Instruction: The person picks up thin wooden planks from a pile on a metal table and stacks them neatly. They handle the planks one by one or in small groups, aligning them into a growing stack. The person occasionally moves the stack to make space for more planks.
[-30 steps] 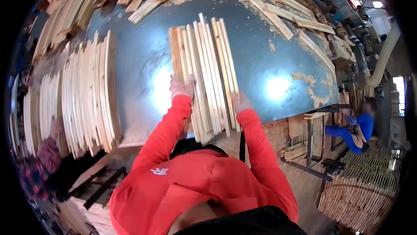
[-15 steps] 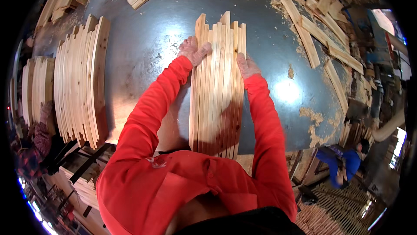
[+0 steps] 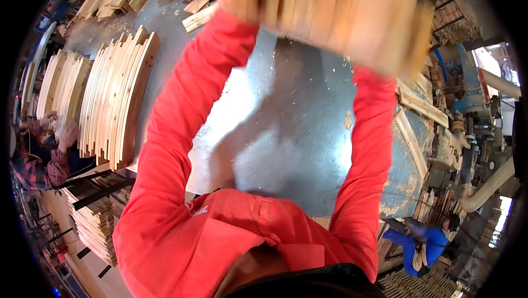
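Observation:
A bundle of pale wooden strips (image 3: 330,6) is raised in the air at the top of the head view, blurred and tilted, its end faces towards me. Both my arms in red sleeves stretch up to it and hold it between them. My left hand is at the bundle's left side, mostly hidden by the wood and smeared. At the lower right of the bundle, my right hand is hidden behind the strips, and only its sleeve shows. Below, the bundle's shadow falls on the grey metal tabletop (image 3: 275,149).
On the left of the tabletop stands a row of upright strips (image 3: 115,100), with another stack (image 3: 63,86) beyond it. A co-worker's hands (image 3: 66,133) touch that stack. Loose boards (image 3: 412,138) and shavings lie to the right. A person in blue (image 3: 418,245) is at lower right.
The bundle of strips has left the tabletop, lifted up and away from me by both arms. The view has shifted, and the co-worker's hands at the left now show more.

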`<state>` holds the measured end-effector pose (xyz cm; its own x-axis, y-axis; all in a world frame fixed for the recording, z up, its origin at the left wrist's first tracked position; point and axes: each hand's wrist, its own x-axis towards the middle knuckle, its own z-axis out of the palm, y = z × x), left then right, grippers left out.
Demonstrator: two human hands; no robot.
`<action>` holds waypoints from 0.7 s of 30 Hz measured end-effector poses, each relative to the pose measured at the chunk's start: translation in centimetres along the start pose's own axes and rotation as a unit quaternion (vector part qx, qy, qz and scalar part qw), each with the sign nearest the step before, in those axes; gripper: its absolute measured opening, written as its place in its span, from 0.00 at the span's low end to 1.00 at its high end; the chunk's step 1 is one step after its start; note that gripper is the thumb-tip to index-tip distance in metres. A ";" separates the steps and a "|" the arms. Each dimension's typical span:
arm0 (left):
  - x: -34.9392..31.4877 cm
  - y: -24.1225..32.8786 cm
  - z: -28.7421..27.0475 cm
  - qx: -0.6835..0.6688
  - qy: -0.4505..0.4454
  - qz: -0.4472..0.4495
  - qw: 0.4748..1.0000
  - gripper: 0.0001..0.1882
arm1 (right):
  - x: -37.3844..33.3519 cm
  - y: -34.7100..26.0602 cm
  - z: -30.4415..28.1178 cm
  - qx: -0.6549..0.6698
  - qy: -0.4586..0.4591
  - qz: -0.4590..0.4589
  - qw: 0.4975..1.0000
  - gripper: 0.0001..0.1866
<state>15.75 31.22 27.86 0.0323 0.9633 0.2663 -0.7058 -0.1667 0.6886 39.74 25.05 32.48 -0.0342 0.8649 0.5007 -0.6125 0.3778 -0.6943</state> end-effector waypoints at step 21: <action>-33.2 0.5 -19.7 0.366 0.311 -0.414 0.773 0.35 | -34.5 24.3 3.5 -0.075 0.216 0.489 0.842 0.59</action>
<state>0.36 3.31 6.04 -0.2490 0.6804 -0.6892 -0.0275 0.7064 0.7073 23.23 3.23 0.16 -0.1531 0.8134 -0.5612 -0.3505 -0.5756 -0.7388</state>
